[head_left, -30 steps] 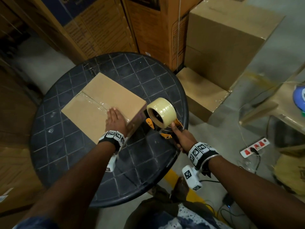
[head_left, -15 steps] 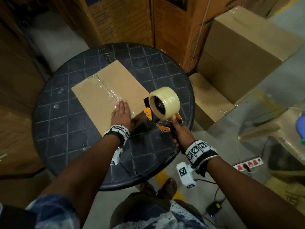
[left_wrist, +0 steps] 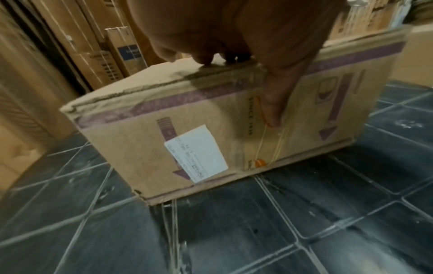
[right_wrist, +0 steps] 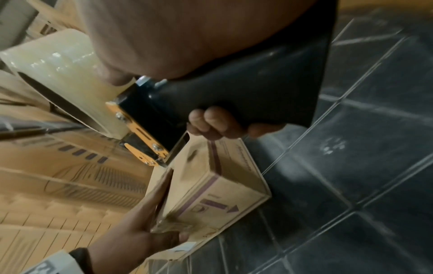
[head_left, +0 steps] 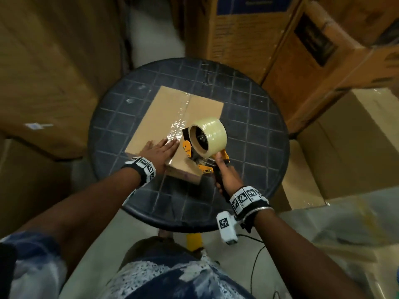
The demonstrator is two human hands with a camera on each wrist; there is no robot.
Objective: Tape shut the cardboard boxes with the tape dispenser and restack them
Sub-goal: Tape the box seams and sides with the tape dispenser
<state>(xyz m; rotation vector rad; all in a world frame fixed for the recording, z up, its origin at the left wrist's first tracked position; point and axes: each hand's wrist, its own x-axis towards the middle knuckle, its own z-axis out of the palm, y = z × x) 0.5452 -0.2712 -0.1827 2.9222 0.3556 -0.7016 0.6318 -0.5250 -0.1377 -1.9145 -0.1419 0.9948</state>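
Head view: cardboard box (head_left: 172, 126) sits at centre frame on a round dark gridded table (head_left: 254, 126); clear tape runs along its top seam; left hand (head_left: 159, 151) lies flat on the box's near edge, fingers straight and close together, pointing toward the tape dispenser (head_left: 205, 145); right hand (head_left: 226, 178) is wrapped round the dispenser's black handle, just right of centre; the tape roll stands above the box's lower-right corner, the orange front of the dispenser is at the box top; large stacked cartons (head_left: 323, 61) fill upper right, more brown boxes at left.

Left wrist view: box side fills mid-frame, purple arrows and a white label (left_wrist: 196, 153) on it; thumb hangs down over the side face, fingertips press the top edge; tape strands trail down the side to the table.

Right wrist view: fingers (right_wrist: 211, 120) curl tight round the handle at centre; roll at upper left; dispenser nose meets the box top edge; left hand lies flat against the box at lower left.
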